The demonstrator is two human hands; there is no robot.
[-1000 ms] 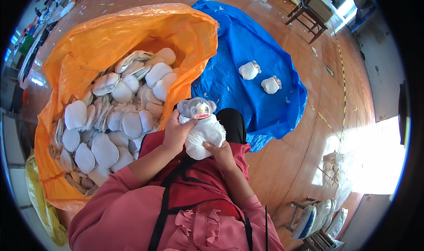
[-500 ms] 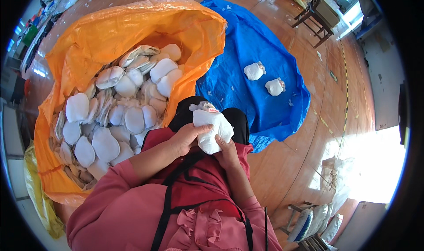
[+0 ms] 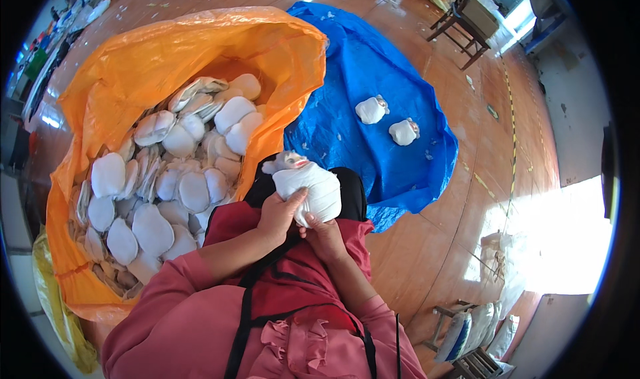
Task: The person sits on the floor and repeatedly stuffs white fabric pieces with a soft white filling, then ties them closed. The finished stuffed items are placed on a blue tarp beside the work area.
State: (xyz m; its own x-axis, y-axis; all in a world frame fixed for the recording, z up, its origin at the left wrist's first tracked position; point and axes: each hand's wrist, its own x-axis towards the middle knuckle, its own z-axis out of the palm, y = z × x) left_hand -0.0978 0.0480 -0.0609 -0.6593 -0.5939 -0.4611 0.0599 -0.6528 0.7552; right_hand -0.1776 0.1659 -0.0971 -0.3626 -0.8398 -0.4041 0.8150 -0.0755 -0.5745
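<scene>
In my lap I hold a rounded white cloth bundle (image 3: pixel 313 191), with a gathered greyish tuft and a red mark showing at its upper left end. My left hand (image 3: pixel 277 215) is closed on its left side, thumb pressed on the front. At the lower edge my right hand (image 3: pixel 324 238) pinches the cloth, its fingertips partly hidden. To the left, an open orange woven sack (image 3: pixel 180 39) holds many flat, oval off-white pads (image 3: pixel 153 230). A blue sheet (image 3: pixel 347 62) lies ahead to the right, bearing two similar white bundles, one farther (image 3: pixel 371 110) and one nearer (image 3: pixel 404 133).
A dark wooden chair (image 3: pixel 465 20) stands at the far right on the reddish-brown floor. Several stuffed bags (image 3: pixel 472 334) rest on a low stand at the lower right. Yellow plastic sheeting (image 3: pixel 59 306) lies left of the orange sack.
The bundle has turned in my hands, its tufted end now facing more to the upper left. My right hand has shifted from its lower right side to its bottom edge. The view has moved slightly.
</scene>
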